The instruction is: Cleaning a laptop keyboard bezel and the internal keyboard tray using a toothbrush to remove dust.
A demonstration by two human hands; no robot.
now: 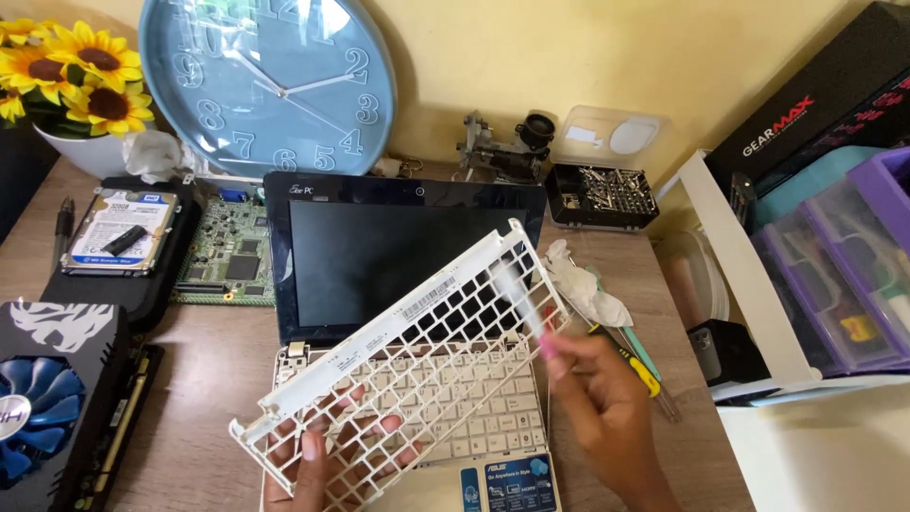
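Wide wooden desk (218, 379) under everything here, and the biggest round thing on it is the blue wall clock (267, 83) leaning against the yellow wall. In front of it sits a small white netbook (398, 256) with its dark screen up and its pale keys showing at the near edge; two blue rectangular stickers (517, 482) sit on its palm rest. Held tilted above those keys is the white keyboard frame (408, 379), a plastic grid of empty key holes, with a long white barcode label (428, 299) along its upper bar. Left hand (327, 460) is under the frame's near-left corner, fingers curled through the grid, clenched on it. Right hand (607, 408) pinches a thin pink-handled brush (531, 313), blurred, its tip against the frame's right edge. Far right, a black box (806, 114) with white and red lettering tops purple drawer organisers (844, 275). Left edge, a graphics card (47, 398) with a blue fan; behind it a hard drive (118, 232) with a white-and-blue label, beside a green circuit board (227, 256). Sunflowers (71, 71) in the back-left corner. Behind the screen, a black tray of screwdriver bits (607, 194); right of the netbook, a crumpled white cloth (583, 284) and a yellow-handled screwdriver (640, 365).
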